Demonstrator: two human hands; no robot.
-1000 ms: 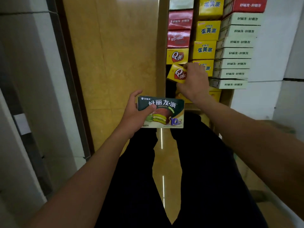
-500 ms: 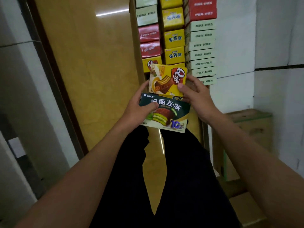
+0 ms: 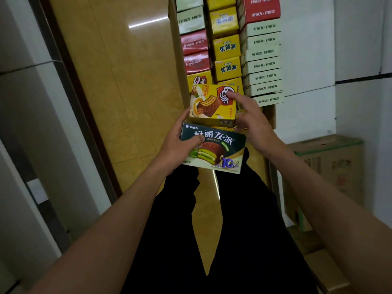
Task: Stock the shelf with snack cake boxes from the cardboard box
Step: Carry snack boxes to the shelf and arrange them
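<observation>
The Q box (image 3: 214,103) sits just beyond the pie box (image 3: 213,148), touching it, between the left hand (image 3: 180,143) and right hand (image 3: 252,122). Beyond them stands the open carton (image 3: 175,49), boxes packed inside. A closed carton (image 3: 331,172) lies right.

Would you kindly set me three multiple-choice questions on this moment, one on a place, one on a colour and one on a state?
1. Where is the yellow box relative to the green box?
A. just beyond its far edge
B. beneath it
C. on the floor

2. What colour is the box under the left hand?
A. red
B. dark green
C. white

3. What is the right hand doing?
A. hanging idle
B. making a fist
C. touching the yellow box with its fingers

Answers: 1 A, the yellow box sits just above the green one in the picture; 2 B, its face is dark green; 3 C, its fingertips lie on the box's face.
</observation>
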